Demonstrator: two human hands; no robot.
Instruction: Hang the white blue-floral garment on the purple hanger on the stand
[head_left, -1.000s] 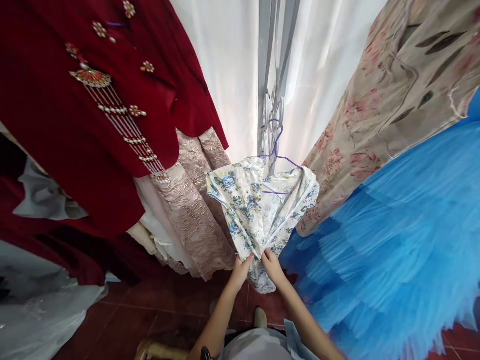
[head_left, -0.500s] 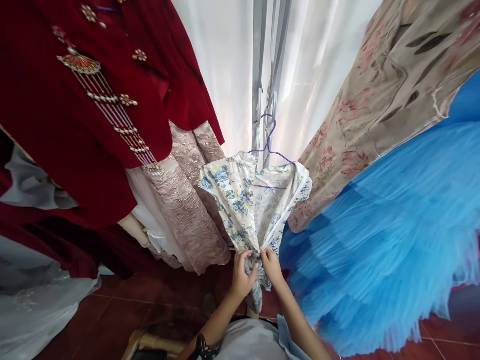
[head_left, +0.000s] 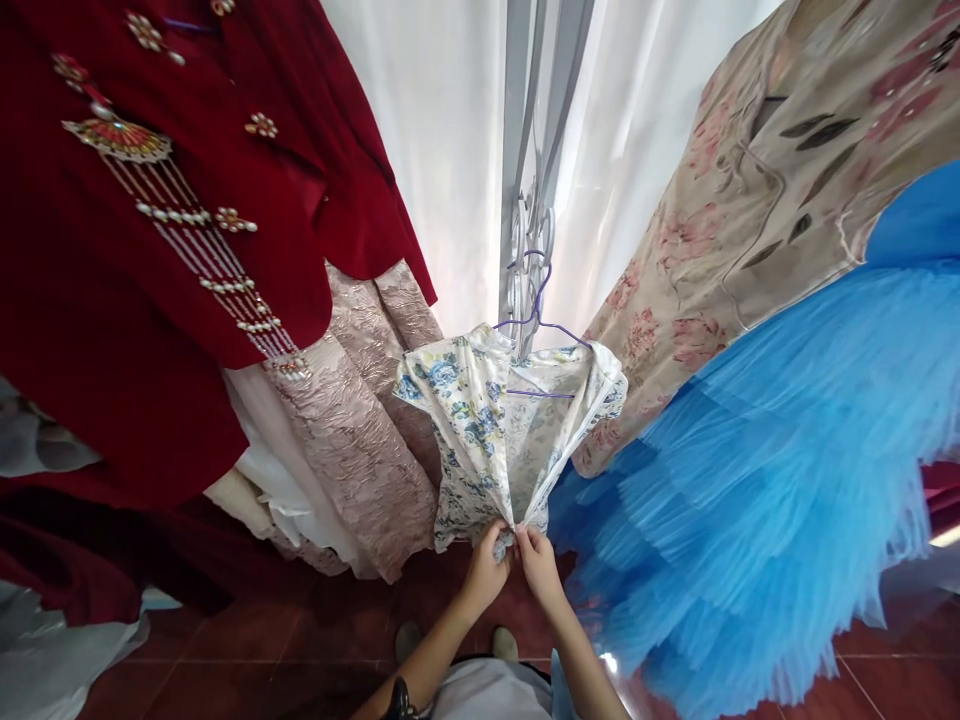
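Note:
A short-sleeved white blouse (head_left: 469, 415) with blue and yellow flowers hangs on a purple hanger (head_left: 538, 300) in the middle of the head view. Its front falls open in a V, showing the inside of the back. Where the two front edges meet, low on the garment, my left hand (head_left: 487, 562) pinches the cloth. Close beside it, my right hand (head_left: 537, 568) pinches the other edge, the fingertips nearly touching the left ones. Whatever fastening lies between the fingers is too small to make out.
A dark red jacket (head_left: 300, 180) with beaded ornaments hangs at left above a pink brocade skirt (head_left: 337, 430). On the right hang a beige floral dress (head_left: 675, 260) and a blue ruffled tulle skirt (head_left: 720, 470). Grey metal bars (head_left: 517, 120) stand behind, before white curtains (head_left: 427, 130).
My left hand has gone from loosely spread fingers to a pinch on the blouse's edge. Both hands have come closer together and sit slightly lower in view. The blouse's lower part hangs less bunched.

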